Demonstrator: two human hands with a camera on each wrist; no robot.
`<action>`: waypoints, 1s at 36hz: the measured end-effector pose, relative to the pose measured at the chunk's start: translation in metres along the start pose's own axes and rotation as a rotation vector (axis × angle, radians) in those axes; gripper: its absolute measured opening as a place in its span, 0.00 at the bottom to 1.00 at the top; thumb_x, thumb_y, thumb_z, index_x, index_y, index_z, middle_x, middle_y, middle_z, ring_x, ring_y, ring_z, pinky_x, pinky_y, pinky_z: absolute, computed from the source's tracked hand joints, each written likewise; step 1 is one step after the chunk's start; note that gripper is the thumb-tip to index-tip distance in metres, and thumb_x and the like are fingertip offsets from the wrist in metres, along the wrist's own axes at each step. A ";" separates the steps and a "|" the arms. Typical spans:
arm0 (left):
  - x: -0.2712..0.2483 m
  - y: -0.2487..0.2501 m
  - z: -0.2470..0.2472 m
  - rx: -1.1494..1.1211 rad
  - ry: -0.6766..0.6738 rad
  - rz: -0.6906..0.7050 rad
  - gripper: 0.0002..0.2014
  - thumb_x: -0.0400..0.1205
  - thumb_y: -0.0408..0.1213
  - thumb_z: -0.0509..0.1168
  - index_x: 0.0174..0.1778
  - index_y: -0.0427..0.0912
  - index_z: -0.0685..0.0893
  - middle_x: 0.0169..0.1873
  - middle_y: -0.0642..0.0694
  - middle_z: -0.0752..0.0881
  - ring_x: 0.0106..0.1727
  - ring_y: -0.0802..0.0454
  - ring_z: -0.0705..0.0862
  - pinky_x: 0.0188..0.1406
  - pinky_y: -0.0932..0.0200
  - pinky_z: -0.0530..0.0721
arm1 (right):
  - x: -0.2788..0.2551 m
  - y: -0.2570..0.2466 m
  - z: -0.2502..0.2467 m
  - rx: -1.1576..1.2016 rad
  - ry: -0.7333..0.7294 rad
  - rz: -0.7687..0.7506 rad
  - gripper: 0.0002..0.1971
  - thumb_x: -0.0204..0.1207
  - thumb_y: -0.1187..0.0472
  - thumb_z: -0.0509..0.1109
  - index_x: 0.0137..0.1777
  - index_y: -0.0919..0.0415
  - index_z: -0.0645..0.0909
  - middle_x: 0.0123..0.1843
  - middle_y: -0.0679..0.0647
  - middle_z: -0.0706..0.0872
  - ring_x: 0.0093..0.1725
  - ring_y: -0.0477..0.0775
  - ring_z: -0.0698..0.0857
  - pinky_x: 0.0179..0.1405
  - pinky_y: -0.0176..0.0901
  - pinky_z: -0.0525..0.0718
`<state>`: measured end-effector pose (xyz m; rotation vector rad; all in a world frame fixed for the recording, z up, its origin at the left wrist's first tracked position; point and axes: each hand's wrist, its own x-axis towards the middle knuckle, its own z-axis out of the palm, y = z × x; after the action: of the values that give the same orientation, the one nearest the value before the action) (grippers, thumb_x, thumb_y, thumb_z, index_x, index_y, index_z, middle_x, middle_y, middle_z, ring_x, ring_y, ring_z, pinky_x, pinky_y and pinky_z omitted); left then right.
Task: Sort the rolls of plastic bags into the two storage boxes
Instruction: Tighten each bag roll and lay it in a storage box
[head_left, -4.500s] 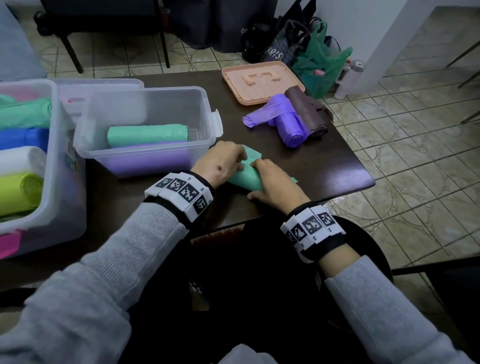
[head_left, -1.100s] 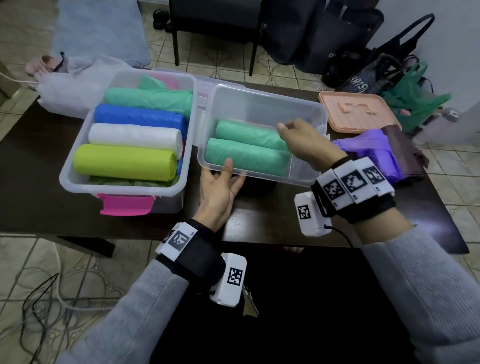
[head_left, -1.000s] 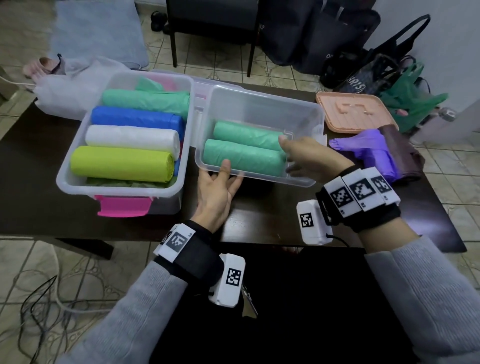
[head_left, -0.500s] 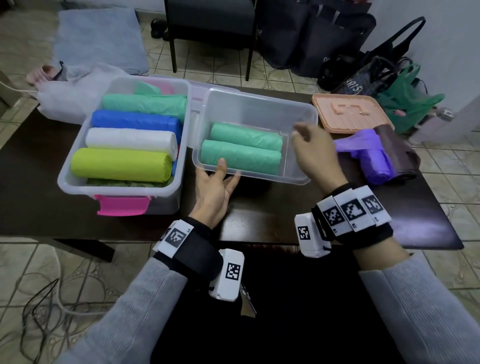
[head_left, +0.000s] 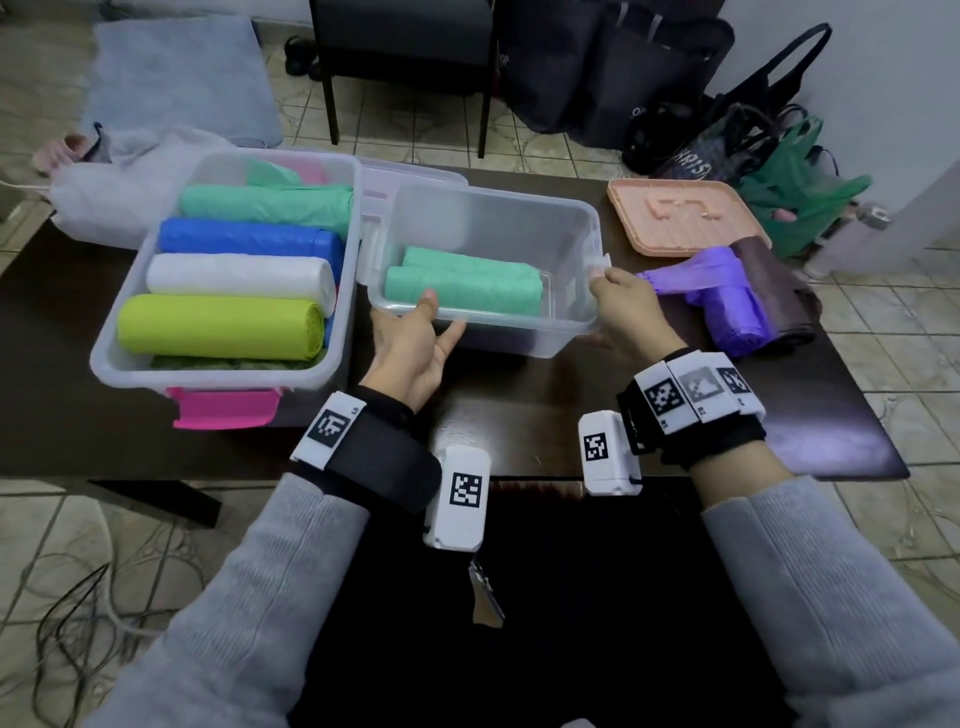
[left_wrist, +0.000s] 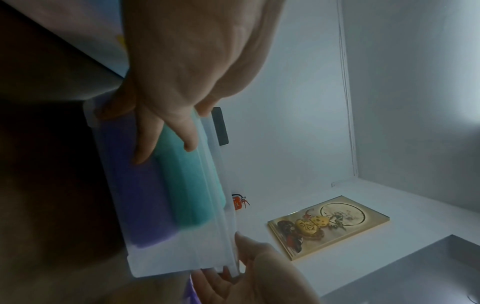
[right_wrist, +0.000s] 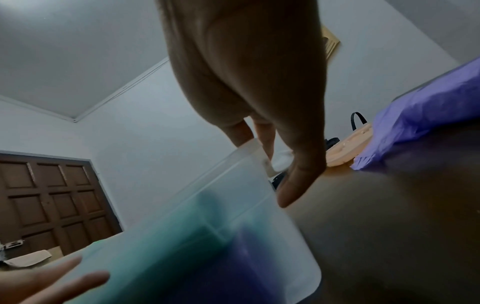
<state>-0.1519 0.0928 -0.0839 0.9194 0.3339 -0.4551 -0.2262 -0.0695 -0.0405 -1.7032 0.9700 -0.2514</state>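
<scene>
Far left on the dark table (head_left: 519, 415): large clear storage box (head_left: 124, 332) with a pink latch (head_left: 226, 408) on its near end. Inside, far to near: a mint roll (head_left: 270, 202), a blue roll (head_left: 244, 239), a white roll (head_left: 239, 275), a lime roll (head_left: 218, 327). A darker green layer shows beneath the lime one. All lie crosswise, packed side by side and touching.

Just right of it, a smaller clear storage box (head_left: 566, 332). Two mint-green rolls (head_left: 462, 286) lie in it side by side, along the near wall. From the left wrist view, a purple roll (left_wrist: 140, 195) shows through the wall beneath the green.

My left hand (head_left: 410, 348) grips the near rim of the small box at its left corner: thumb over the rim, touching the near green roll, fingers spread against the outside of the wall. Fingers moderately wide, clamped on the wall.

My right hand (head_left: 631, 306) is at the box's right end. Fingers are narrow, pinching the white end latch (head_left: 597, 265); the right wrist view shows fingertips (right_wrist: 267, 142) over the rim and the thumb down the outside wall.

Right of that hand, on the table: a loose purple roll (head_left: 732, 306), part unrolled, its tail stretching toward my right hand. Whether the tail touches the hand, cannot tell. A dark brown roll (head_left: 779, 296) lies against its right side. Behind them, a peach lid (head_left: 680, 218) lies flat.

Beyond the table's far right corner, on the floor: a green plastic bag (head_left: 795, 197) and dark bags (head_left: 623, 67).
</scene>
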 end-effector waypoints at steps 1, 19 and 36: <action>0.001 0.001 0.001 0.006 0.013 -0.005 0.24 0.84 0.26 0.59 0.77 0.38 0.64 0.72 0.40 0.73 0.70 0.41 0.76 0.52 0.46 0.86 | 0.002 -0.001 0.000 0.027 -0.016 0.024 0.13 0.84 0.63 0.55 0.60 0.62 0.79 0.48 0.53 0.81 0.54 0.59 0.82 0.56 0.62 0.85; -0.021 0.009 0.018 0.044 0.098 -0.090 0.26 0.82 0.32 0.65 0.75 0.34 0.64 0.73 0.41 0.69 0.70 0.32 0.74 0.51 0.48 0.86 | 0.018 0.000 -0.005 0.002 -0.087 0.065 0.17 0.86 0.55 0.55 0.72 0.57 0.74 0.62 0.54 0.80 0.60 0.57 0.82 0.57 0.54 0.85; -0.065 -0.120 0.047 1.767 -0.634 0.556 0.28 0.86 0.47 0.54 0.81 0.41 0.57 0.82 0.37 0.53 0.83 0.42 0.51 0.82 0.49 0.50 | 0.067 0.049 -0.108 -0.556 0.347 -0.084 0.20 0.77 0.63 0.62 0.70 0.61 0.76 0.72 0.67 0.74 0.74 0.65 0.69 0.74 0.49 0.65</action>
<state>-0.2646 0.0061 -0.1092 2.3647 -1.1121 -0.4237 -0.2715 -0.1963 -0.0633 -2.2593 1.3090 -0.3639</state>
